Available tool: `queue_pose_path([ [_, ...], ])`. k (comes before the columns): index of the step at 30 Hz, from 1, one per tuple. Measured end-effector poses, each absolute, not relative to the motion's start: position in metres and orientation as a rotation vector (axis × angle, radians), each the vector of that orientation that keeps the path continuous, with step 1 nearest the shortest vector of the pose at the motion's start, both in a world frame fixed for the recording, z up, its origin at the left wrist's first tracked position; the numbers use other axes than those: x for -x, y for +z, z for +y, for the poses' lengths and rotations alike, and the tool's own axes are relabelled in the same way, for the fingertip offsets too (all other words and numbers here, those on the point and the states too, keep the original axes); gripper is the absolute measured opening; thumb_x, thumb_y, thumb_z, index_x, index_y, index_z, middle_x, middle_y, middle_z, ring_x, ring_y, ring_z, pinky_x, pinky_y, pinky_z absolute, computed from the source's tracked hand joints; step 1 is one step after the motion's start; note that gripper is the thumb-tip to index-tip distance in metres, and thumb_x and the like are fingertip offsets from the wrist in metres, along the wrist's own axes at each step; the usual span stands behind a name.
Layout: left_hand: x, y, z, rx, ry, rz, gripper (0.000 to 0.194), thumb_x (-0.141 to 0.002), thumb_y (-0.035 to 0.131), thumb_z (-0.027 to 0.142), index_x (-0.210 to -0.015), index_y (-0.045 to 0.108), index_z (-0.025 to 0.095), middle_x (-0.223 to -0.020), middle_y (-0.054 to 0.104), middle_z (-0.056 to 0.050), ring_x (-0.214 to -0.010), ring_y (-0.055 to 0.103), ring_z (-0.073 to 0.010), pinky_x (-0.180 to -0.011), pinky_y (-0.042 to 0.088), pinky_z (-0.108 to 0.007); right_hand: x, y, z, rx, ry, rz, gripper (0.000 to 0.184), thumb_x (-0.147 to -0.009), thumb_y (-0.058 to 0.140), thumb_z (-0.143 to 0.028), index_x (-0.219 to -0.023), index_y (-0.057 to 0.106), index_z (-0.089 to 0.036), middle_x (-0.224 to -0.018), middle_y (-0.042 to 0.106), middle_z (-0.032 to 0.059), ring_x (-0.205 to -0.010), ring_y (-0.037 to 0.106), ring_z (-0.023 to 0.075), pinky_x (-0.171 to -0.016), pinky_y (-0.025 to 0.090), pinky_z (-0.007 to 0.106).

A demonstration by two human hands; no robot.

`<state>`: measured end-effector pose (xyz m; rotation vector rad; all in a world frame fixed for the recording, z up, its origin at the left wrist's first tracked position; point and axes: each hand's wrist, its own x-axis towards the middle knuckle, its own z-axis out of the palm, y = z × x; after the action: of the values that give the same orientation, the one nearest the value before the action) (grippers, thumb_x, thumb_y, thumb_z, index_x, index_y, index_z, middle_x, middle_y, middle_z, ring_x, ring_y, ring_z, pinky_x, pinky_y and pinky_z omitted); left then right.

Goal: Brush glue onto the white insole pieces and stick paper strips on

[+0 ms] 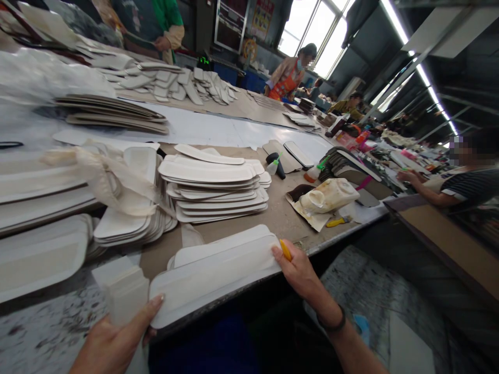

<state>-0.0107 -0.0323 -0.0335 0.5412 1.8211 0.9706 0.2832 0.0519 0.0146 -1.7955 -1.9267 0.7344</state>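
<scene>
A long white padded piece (pixel 214 275) lies at the near edge of the brown table (pixel 280 218). My left hand (pixel 117 337) grips its near left end, thumb on top. My right hand (pixel 298 270) holds the far right end, thumb pressed on the piece, and a small yellow tool (pixel 286 250) sticks out between its fingers. A second white piece (pixel 218 245) lies just behind the one I hold.
Stacks of white pieces (pixel 214 187) fill the table's middle and left (pixel 42 254). A stained plastic jug (pixel 329 195), a yellow cutter (pixel 337 222) and a small squeeze bottle (pixel 273 166) lie to the right. Other people work along the table and at right (pixel 460 182).
</scene>
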Motion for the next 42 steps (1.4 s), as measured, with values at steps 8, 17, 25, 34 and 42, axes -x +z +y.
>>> queue_pose_path([
  [8, 0.013, -0.046, -0.037, -0.610, 0.930, 1.793, 0.052, -0.046, 0.072, 0.065, -0.066, 0.066, 0.017, -0.060, 0.068, -0.002, -0.067, 0.062, -0.0259, -0.067, 0.047, -0.031, -0.282, 0.008, 0.051, 1.790, 0.541, -1.987, 0.034, -0.089, 0.034, -0.047, -0.063, 0.034, -0.024, -0.056, 0.038, -0.0039, -0.053, 0.039, 0.0138, -0.053, 0.031, 0.027],
  [17, 0.010, -0.032, -0.034, -0.579, 0.942, 1.791, 0.039, -0.050, 0.072, 0.056, -0.053, 0.059, 0.020, -0.054, 0.063, -0.001, -0.060, 0.061, -0.0213, -0.060, 0.048, -0.028, -0.283, 0.005, 0.052, 1.725, 0.740, -1.821, 0.035, -0.085, 0.041, -0.050, -0.064, 0.041, -0.022, -0.058, 0.040, -0.0037, -0.055, 0.039, 0.0130, -0.053, 0.033, 0.027],
  [25, 0.001, -0.012, -0.035, -0.450, 0.935, 1.619, 0.039, -0.055, 0.072, 0.051, -0.043, 0.048, 0.022, -0.040, 0.048, 0.002, -0.039, 0.045, -0.0144, -0.037, 0.036, -0.025, -0.277, 0.013, 0.049, 1.650, 1.489, -0.982, 0.044, -0.064, 0.067, -0.059, -0.071, 0.046, -0.021, -0.053, 0.038, -0.0069, -0.043, 0.030, 0.0080, -0.039, 0.026, 0.022],
  [34, -0.008, 0.009, -0.030, -0.354, 1.059, 1.507, 0.037, -0.065, 0.069, 0.053, -0.059, 0.056, 0.019, -0.048, 0.053, 0.004, -0.048, 0.043, -0.0103, -0.047, 0.036, -0.021, -0.291, -0.008, 0.051, 1.746, 1.304, -1.082, 0.036, -0.069, 0.067, -0.053, -0.072, 0.053, -0.020, -0.053, 0.047, -0.0048, -0.046, 0.040, 0.0108, -0.041, 0.032, 0.024],
  [42, 0.002, -0.005, -0.031, -0.451, 1.081, 1.661, 0.037, -0.055, 0.077, 0.049, -0.067, 0.062, 0.018, -0.052, 0.057, 0.004, -0.049, 0.048, -0.0120, -0.048, 0.042, -0.022, -0.284, 0.001, 0.049, 1.672, 1.297, -1.184, 0.047, -0.071, 0.059, -0.066, -0.065, 0.049, -0.021, -0.046, 0.039, -0.0060, -0.041, 0.032, 0.0098, -0.037, 0.024, 0.025],
])
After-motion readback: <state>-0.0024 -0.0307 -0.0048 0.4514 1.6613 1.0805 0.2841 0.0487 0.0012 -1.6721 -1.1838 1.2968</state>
